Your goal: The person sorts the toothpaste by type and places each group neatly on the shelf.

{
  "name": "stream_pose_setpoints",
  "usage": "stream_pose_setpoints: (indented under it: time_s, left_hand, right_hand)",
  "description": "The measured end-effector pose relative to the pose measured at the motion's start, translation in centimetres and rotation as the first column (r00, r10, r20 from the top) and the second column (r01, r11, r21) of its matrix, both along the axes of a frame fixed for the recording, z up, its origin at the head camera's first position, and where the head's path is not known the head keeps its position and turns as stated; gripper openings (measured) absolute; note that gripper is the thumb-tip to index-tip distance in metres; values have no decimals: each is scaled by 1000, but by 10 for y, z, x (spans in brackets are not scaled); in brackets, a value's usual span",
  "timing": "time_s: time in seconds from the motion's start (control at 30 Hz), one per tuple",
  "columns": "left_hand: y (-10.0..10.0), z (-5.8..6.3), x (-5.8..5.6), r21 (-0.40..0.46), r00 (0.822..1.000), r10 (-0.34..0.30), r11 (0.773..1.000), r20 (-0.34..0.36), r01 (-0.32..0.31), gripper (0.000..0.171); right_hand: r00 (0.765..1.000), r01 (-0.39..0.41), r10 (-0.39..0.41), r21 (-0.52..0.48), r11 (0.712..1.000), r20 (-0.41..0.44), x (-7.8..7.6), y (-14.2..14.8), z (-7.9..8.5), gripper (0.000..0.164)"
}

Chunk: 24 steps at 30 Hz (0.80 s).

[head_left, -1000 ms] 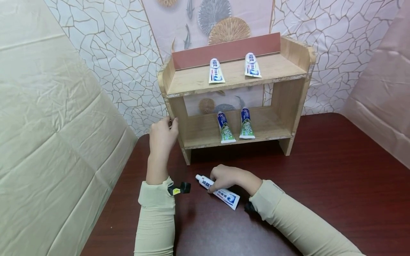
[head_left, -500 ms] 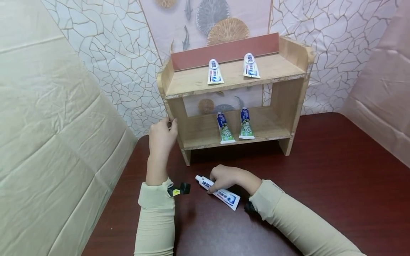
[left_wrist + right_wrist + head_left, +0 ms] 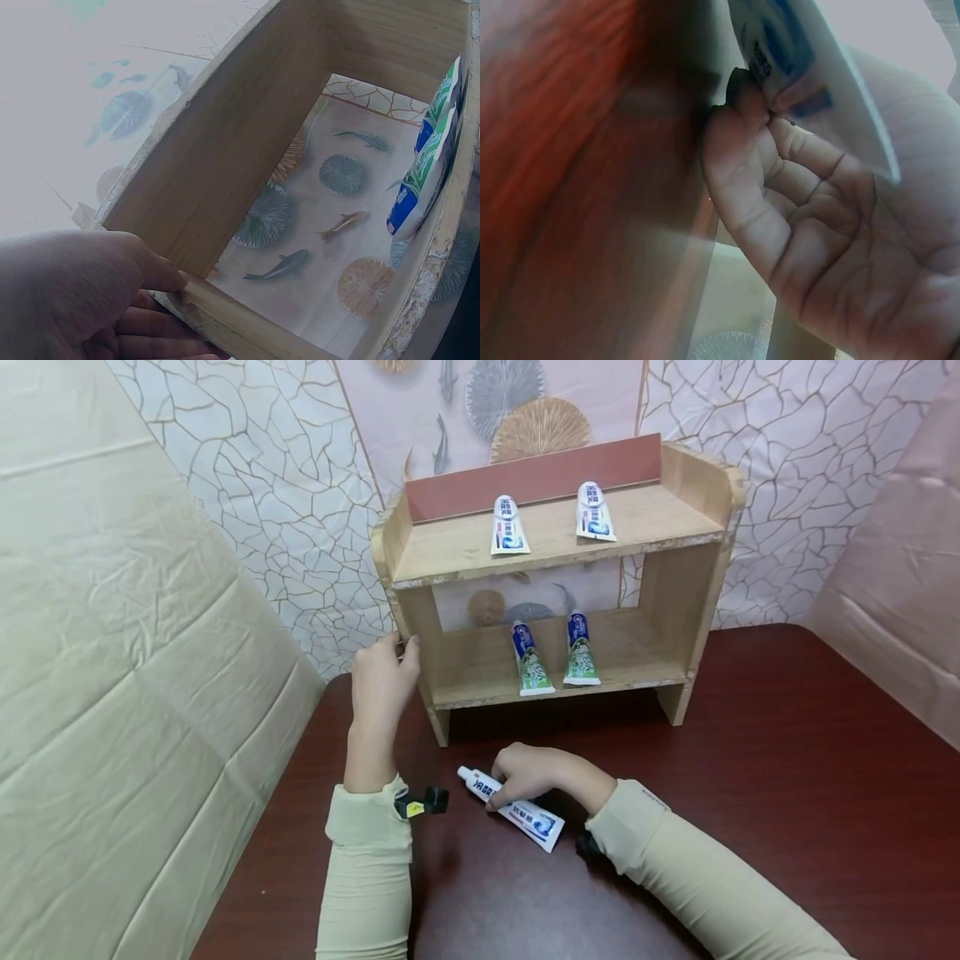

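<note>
My left hand (image 3: 384, 681) grips the left side panel of a small wooden shelf (image 3: 558, 564); in the left wrist view the thumb lies on the panel's inner edge with the fingers behind it. Over the table in front of the shelf, my right hand (image 3: 528, 774) pinches a white and blue toothpaste tube (image 3: 534, 825) around its middle, its cap pointing to the far left. The right wrist view shows the tube's flat end (image 3: 840, 112) above the curled fingers. Two white toothpaste tubes (image 3: 510, 531) lie on the upper board, and two blue and green toothpaste tubes (image 3: 533, 670) on the lower one.
The shelf stands on a dark red table (image 3: 780, 760), near a patterned back wall (image 3: 300, 468). Beige cloth (image 3: 135, 677) hangs along the left side, and a pinkish cloth (image 3: 892, 560) along the right. A reddish strip (image 3: 536, 477) runs along the upper board's back.
</note>
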<state>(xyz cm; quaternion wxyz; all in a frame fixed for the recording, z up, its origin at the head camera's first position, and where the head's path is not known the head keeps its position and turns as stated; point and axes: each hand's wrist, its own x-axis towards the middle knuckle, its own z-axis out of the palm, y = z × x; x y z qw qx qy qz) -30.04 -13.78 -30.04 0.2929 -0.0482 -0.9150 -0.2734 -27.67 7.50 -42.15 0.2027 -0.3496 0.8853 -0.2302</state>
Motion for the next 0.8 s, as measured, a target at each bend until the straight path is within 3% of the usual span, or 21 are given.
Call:
stream_pose_setpoints:
  time_s: [0.43,0.8]
  left_hand:
    - [0,0,0,-8,1000,10,1000,1,-10,36]
    - [0,0,-1,-12,1000,6,1000,-12,-7,35]
  right_hand:
    - [1000,9,-9,-8,1000,21,-2,0,5,19]
    - [1000,-3,3,-14,1000,-10,-7,2,2,23]
